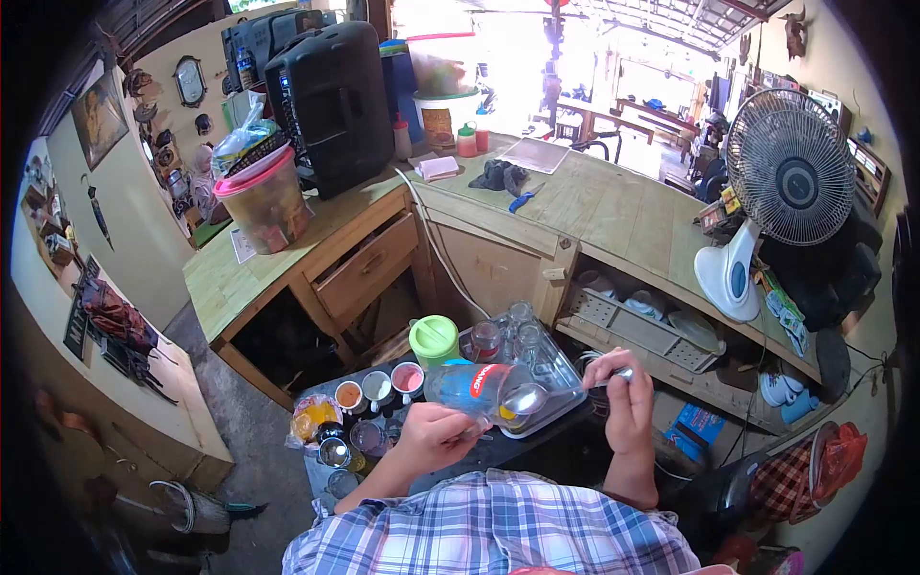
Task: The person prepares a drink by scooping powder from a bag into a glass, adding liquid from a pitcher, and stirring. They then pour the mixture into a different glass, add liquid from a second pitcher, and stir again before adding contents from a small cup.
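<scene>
A clear jar with a red label [470, 385] lies tilted on its side in the air, its mouth facing right. My left hand [439, 437] is closed around its lower side. At the right, my right hand [625, 391] pinches the handle of a metal spoon [526, 398], whose bowl is at the jar's mouth. Below and behind them is a metal tray [565, 383] with upturned glasses [520, 328]. A green-lidded container [434, 340] stands beyond the jar. Left of the jar are several cups, among them one with pink contents [408, 379].
A wooden counter [613, 216] curves around the front, bearing a black speaker [331, 105], a pink-rimmed bucket [264, 201] and a white fan [791, 182]. Shelves hold a grey rack [642, 331]. A plastic bag of orange contents [311, 419] lies at the low table's left.
</scene>
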{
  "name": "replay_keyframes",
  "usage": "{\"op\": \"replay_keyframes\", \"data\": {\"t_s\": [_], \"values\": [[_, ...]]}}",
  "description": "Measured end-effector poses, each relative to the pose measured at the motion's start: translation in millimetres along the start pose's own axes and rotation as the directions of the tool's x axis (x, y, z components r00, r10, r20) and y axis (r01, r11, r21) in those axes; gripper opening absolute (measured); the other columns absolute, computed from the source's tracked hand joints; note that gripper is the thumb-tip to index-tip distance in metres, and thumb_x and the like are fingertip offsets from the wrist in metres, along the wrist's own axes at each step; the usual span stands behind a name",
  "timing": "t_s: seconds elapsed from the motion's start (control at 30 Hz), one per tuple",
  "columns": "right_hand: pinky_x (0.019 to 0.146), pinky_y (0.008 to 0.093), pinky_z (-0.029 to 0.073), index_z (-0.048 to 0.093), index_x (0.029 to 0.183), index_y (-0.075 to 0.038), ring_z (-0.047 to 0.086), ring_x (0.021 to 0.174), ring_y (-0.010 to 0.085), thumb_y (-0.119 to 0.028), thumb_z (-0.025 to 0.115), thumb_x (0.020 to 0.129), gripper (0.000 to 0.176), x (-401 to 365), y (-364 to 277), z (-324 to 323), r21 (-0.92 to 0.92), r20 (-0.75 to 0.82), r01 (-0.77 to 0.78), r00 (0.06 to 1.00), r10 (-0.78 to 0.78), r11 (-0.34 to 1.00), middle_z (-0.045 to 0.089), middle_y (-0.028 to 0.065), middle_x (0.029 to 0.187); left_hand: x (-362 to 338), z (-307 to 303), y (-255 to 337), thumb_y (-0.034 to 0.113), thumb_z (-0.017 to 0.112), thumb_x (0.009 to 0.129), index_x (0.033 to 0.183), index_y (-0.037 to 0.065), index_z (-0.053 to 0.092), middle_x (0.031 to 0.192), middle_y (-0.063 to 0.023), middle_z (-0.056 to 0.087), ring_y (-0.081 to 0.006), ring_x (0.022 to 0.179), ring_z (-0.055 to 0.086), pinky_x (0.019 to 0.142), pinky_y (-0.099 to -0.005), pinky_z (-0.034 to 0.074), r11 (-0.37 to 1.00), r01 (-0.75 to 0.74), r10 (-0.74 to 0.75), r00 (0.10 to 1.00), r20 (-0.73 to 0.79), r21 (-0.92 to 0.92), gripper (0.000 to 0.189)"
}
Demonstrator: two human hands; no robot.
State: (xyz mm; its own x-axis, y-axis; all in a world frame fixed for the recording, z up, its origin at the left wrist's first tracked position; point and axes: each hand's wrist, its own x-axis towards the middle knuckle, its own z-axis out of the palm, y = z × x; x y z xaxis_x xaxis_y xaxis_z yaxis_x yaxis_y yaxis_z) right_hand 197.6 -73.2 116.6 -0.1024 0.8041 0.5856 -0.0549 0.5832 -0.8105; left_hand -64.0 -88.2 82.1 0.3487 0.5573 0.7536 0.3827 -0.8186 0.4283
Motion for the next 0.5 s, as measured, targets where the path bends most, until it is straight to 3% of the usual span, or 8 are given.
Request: {"op": "replay_keyframes", "data": {"t_s": [0.13, 0.17, 0.2, 0.27, 0.3, 0.33, 0.4, 0.5], "values": [[0.087, 0.0332, 0.043, 0.053, 0.099, 0.0, 0.058, 0.094, 0.0197, -0.017, 0.04, 0.099, 0.021, -10, 12, 31, 0.008, 0.253, -0.153, 0.956, 0.146, 0.988, 0.06, 0.0127, 0.099, 2, 4, -3, 0.006, 0.076, 0.071, 0.067, 0.008, 0.058, 0.053, -0.0011, 0.053, -0.0186, 0.043, 0.052, 0.042, -0.0287, 0.041, 0.994, -0.075, 0.079, 0.996, -0.04, 0.085, 0.019], [0.077, 0.0279, 0.046, 0.056, 0.1, 0.001, 0.058, 0.08, 0.0152, -0.017, 0.04, 0.1, 0.024, -13, 17, 35, 0.008, 0.23, -0.105, 0.968, 0.101, 0.994, 0.063, 0.0112, 0.098, 2, 4, -3, 0.006, 0.076, 0.071, 0.068, 0.008, 0.058, 0.055, -0.0008, 0.054, -0.0178, 0.044, 0.053, 0.041, -0.0288, 0.041, 0.982, -0.1, 0.11, 0.993, -0.053, 0.161, 0.018], [0.077, 0.0279, 0.046, 0.056, 0.1, 0.001, 0.058, 0.08, 0.0152, -0.017, 0.04, 0.1, 0.024, -12, 17, 29, 0.008, 0.231, -0.104, 0.968, 0.099, 0.995, 0.063, 0.0112, 0.098, 2, 4, -4, 0.006, 0.075, 0.072, 0.069, 0.009, 0.059, 0.057, -0.0005, 0.056, -0.0171, 0.044, 0.053, 0.041, -0.0288, 0.041, 0.964, -0.123, 0.142, 0.988, -0.065, 0.237, 0.017], [0.058, 0.02, 0.043, 0.058, 0.1, 0.003, 0.052, 0.062, 0.0073, -0.017, 0.043, 0.1, 0.026, -12, 15, 11, 0.367, 0.044, -0.336, 0.938, 0.345, 0.868, 0.065, 0.0077, 0.092, 1, 3, -5, 0.006, 0.075, 0.072, 0.069, 0.009, 0.059, 0.057, -0.0004, 0.056, -0.0164, 0.045, 0.054, 0.042, -0.0285, 0.04, 0.953, -0.135, 0.155, 0.986, -0.055, 0.27, 0.017], [0.045, 0.0153, 0.032, 0.06, 0.102, 0.003, 0.042, 0.05, 0.0011, -0.019, 0.044, 0.1, 0.028, -8, 14, 15, 0.361, -0.018, -0.292, 0.947, 0.32, 0.886, 0.067, 0.0073, 0.088, 1, 2, -5, 0.005, 0.075, 0.072, 0.07, 0.009, 0.059, 0.058, -0.0003, 0.057, -0.0157, 0.045, 0.054, 0.042, -0.0283, 0.04, 0.942, -0.148, 0.169, 0.985, -0.045, 0.302, 0.017], [0.045, 0.0153, 0.032, 0.06, 0.102, 0.003, 0.042, 0.05, 0.0011, -0.019, 0.044, 0.1, 0.028, -9, 13, 21, 0.36, -0.02, -0.293, 0.947, 0.321, 0.886, 0.067, 0.0073, 0.088, 1, 4, -5, 0.005, 0.075, 0.072, 0.07, 0.009, 0.059, 0.058, -0.0003, 0.057, -0.0157, 0.045, 0.054, 0.042, -0.0283, 0.04, 0.943, -0.148, 0.168, 0.985, -0.045, 0.299, 0.017], [0.045, 0.0153, 0.032, 0.06, 0.103, 0.003, 0.041, 0.049, 0.0002, -0.021, 0.041, 0.101, 0.03, -12, 12, 37, 0.254, 0.195, -0.49, 0.871, 0.452, 0.834, 0.067, 0.0108, 0.09, 2, 7, -4, 0.005, 0.075, 0.071, 0.07, 0.01, 0.058, 0.058, 0.0004, 0.056, -0.0153, 0.045, 0.054, 0.042, -0.0281, 0.039, 0.93, -0.164, 0.194, 0.979, -0.061, 0.329, 0.017], [0.042, 0.0159, 0.029, 0.059, 0.112, 0.003, 0.039, 0.045, 0.0009, -0.022, 0.041, 0.101, 0.033, -9, 19, 29, 0.379, 0.137, -0.518, 0.851, 0.507, 0.767, 0.068, 0.0117, 0.092, -1, 11, -8, 0.005, 0.075, 0.07, 0.071, 0.01, 0.059, 0.058, 0.0011, 0.056, -0.015, 0.046, 0.054, 0.043, -0.0287, 0.039, 0.934, -0.167, 0.206, 0.974, -0.094, 0.317, 0.017]]}}
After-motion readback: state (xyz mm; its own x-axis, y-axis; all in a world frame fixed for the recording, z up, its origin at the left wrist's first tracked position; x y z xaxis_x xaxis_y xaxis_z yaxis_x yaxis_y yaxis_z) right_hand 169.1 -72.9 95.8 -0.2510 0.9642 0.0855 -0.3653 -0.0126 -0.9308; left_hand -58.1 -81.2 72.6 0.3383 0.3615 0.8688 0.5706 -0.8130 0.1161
